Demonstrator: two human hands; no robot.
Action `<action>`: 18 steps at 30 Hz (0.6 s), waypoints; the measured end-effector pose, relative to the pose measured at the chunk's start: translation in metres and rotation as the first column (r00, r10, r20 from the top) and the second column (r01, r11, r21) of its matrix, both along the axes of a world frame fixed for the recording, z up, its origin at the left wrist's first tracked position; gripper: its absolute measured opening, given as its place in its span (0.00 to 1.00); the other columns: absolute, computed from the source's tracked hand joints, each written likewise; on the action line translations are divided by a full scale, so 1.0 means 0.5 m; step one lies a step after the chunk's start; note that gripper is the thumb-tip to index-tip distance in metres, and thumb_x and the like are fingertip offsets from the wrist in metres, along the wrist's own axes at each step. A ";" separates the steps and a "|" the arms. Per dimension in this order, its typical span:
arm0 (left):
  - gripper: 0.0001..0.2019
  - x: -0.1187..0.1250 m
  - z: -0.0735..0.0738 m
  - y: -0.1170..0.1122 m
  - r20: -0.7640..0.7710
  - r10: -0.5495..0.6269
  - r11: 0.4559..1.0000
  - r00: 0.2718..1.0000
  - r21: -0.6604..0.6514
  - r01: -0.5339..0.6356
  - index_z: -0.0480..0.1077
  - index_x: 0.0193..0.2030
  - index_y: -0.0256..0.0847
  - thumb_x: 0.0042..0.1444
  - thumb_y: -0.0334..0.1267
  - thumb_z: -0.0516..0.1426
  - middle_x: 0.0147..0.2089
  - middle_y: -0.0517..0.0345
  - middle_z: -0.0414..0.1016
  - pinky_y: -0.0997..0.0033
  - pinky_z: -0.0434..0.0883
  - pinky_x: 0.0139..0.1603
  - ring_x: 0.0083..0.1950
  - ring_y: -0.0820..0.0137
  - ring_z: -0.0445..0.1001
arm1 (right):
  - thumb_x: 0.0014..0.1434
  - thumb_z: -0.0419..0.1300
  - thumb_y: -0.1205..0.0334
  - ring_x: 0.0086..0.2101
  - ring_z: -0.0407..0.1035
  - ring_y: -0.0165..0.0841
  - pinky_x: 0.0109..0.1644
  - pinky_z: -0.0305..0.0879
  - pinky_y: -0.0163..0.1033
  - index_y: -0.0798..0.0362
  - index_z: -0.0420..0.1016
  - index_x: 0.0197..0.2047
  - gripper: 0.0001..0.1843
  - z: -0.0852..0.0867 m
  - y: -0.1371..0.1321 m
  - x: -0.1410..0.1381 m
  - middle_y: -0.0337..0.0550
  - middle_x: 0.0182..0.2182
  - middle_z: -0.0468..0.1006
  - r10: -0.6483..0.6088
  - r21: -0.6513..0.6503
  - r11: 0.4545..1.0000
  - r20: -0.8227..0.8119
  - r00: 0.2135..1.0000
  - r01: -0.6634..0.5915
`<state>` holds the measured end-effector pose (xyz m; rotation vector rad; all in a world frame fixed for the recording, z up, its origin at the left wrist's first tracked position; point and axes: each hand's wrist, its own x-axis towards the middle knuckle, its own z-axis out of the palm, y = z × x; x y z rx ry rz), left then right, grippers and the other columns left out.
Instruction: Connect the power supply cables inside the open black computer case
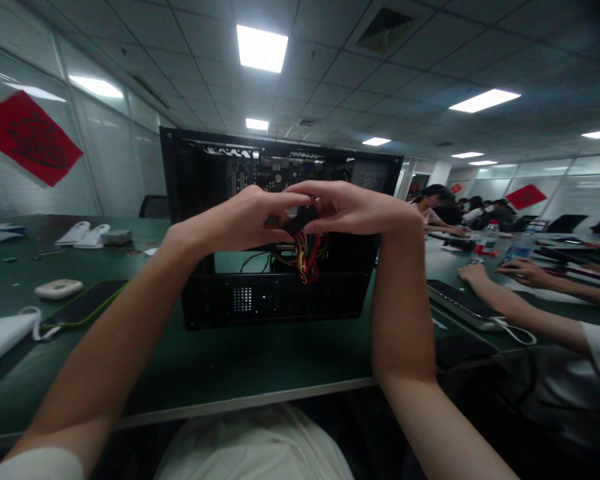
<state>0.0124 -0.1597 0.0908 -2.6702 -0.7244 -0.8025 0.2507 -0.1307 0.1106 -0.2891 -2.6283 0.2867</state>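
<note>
A black computer case (290,303) stands upright on the green table, its open side facing me. Inside, toward the top, a motherboard (275,175) shows. In front of the opening, my left hand (245,217) and my right hand (347,207) meet, both with fingers closed on a dark cable connector (300,219). From it hangs a bundle of red, yellow and black wires (307,259). My fingers cover most of the connector, so its exact shape is hidden.
On the left lie a phone (85,303), a small white case (59,288) and a white item with a strap (5,340). To the right are a black device with a white cable (465,303), a co-worker's hands (515,273) and plastic bottles (520,245). The table edge (250,403) runs before me.
</note>
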 end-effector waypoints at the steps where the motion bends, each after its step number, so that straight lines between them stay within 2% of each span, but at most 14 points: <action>1: 0.29 -0.001 -0.001 0.002 -0.001 0.001 1.000 1.000 0.001 -0.001 0.69 0.66 0.41 0.58 0.44 0.64 0.37 0.57 0.79 0.71 0.71 0.41 0.35 0.71 0.76 | 0.58 0.67 0.59 0.48 0.72 0.36 0.47 0.74 0.36 0.52 0.69 0.64 0.31 -0.001 0.005 -0.001 0.47 0.53 0.77 0.009 0.003 1.000 0.000 1.000 -0.009; 7: 0.29 -0.008 -0.007 0.016 -0.042 -0.003 1.000 0.999 -0.010 0.002 0.67 0.68 0.42 0.59 0.41 0.63 0.36 0.57 0.79 0.72 0.69 0.38 0.32 0.73 0.74 | 0.59 0.67 0.61 0.51 0.72 0.37 0.51 0.74 0.39 0.54 0.68 0.64 0.30 -0.008 0.040 -0.009 0.49 0.56 0.76 0.054 -0.023 0.998 0.035 0.998 -0.053; 11: 0.27 -0.012 -0.009 0.026 -0.071 0.008 0.999 0.997 -0.053 -0.012 0.69 0.66 0.42 0.60 0.41 0.63 0.35 0.57 0.78 0.72 0.68 0.38 0.31 0.73 0.73 | 0.60 0.66 0.61 0.49 0.74 0.36 0.49 0.76 0.39 0.52 0.66 0.66 0.32 -0.016 0.065 -0.018 0.48 0.55 0.77 0.036 -0.098 0.995 0.060 0.998 -0.030; 18: 0.27 -0.019 -0.010 0.048 -0.072 0.037 0.993 0.997 -0.110 -0.045 0.68 0.67 0.42 0.60 0.41 0.61 0.32 0.61 0.75 0.73 0.65 0.38 0.31 0.73 0.71 | 0.61 0.66 0.58 0.43 0.74 0.33 0.43 0.76 0.36 0.54 0.67 0.65 0.31 -0.027 0.097 -0.028 0.46 0.50 0.78 0.010 -0.154 0.988 0.052 0.999 -0.002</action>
